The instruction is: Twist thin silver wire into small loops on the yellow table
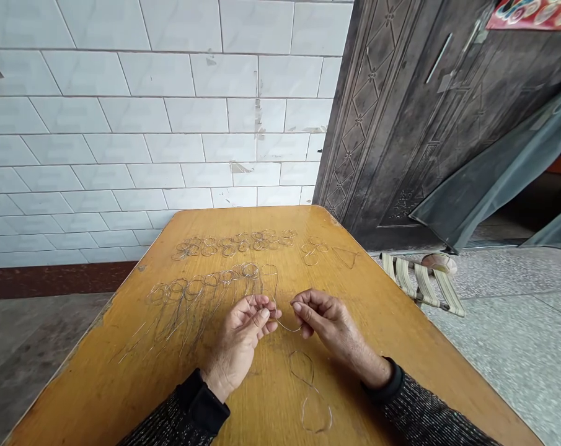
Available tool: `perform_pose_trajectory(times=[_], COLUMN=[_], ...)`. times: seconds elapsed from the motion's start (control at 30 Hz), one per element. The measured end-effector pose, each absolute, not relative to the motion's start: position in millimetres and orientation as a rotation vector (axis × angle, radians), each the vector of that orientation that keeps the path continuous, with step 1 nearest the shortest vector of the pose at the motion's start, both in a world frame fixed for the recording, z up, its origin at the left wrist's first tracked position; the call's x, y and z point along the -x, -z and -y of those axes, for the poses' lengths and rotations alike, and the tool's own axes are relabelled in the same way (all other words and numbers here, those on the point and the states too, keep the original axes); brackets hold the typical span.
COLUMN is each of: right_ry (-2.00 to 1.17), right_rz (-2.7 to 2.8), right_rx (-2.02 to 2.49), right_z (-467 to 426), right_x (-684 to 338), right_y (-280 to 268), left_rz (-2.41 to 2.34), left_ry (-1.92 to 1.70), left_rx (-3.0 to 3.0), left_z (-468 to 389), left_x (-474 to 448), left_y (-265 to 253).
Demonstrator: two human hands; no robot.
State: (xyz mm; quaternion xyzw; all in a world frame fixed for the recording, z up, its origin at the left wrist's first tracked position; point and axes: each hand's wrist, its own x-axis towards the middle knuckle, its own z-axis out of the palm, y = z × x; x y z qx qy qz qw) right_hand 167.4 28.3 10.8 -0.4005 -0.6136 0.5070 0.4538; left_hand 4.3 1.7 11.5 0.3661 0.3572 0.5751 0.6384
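My left hand (242,334) pinches a thin wire (287,327) between thumb and fingertips. The same wire curves across to my right hand (329,322), whose thumb and forefinger are closed on it. Both hands are just above the wooden table, a short gap apart. Nearer to me lies a wire bent into two loops (313,385). Beyond my left hand is a row of looped wires with long straight tails (194,286). Farther back runs a row of wires bent into several rounded loops (243,243).
The yellow-brown table (354,347) reaches toward a white tiled wall (178,114). To its back right lie a flower-like wire (315,251) and a triangular wire (346,255). A dark carved door (392,124), a hanging curtain (498,173) and a strapped stool (422,282) stand on the right.
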Motion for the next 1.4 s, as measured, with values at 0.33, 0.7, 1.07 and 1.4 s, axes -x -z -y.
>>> perform_pose_trajectory(times=[0.33,0.7,1.07,1.4], right_ry=[-1.350,-1.538,-1.769,-1.248], right_rz=[1.489,1.426,0.951,1.530], right_rx=[0.926,0.943,0.647,0.956], right_z=[-24,-25,-31,-38], right_x=[-164,-167,-174,-179], right_y=[-12,-15,-15,-8], left_rz=[-0.772,-0.717,-0.750,-0.837], left_ry=[-1.218,-1.223,-1.502,-1.464], left_rx=[-0.756,-0.645,-0.497,-0.717], left_z=[-3,-4,-17,-12], left_x=[-2,-2,7,6], left_y=[-7,-6,-14,-10])
